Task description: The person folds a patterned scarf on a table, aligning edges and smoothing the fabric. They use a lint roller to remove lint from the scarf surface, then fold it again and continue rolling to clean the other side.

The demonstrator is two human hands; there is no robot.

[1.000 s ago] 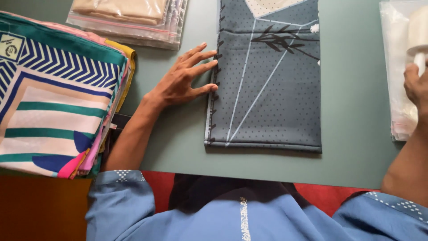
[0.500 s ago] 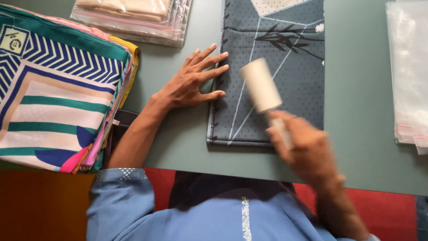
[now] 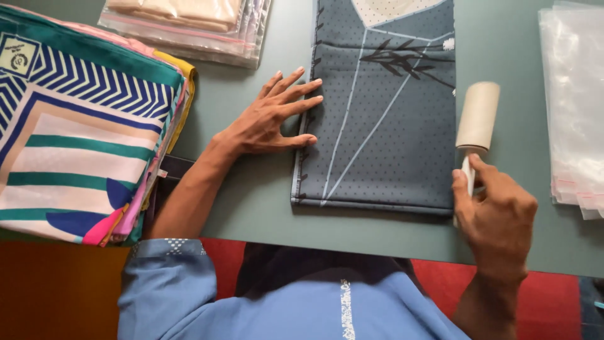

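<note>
So the grey-green bench (image 3: 251, 208) carries everything here, and most of its bare room is the strip along the near edge plus the gap between the folded grey scarf (image 3: 384, 126) and the pile of patterned scarves (image 3: 82, 126) on the left. The grey scarf lies flat mid-bench, its near edge just short of the bench edge. Clear plastic bags (image 3: 576, 113) sit at the far right, and a bagged beige cloth (image 3: 189, 22) sits at the top. The left hand (image 3: 274, 119) is flat with fingers spread, fingertips pressing the scarf's left edge, forearm angled back toward the body. The right hand (image 3: 494, 217) has its grip closed round the handle of a lint roller (image 3: 477, 116), which rests at the scarf's right edge.
</note>
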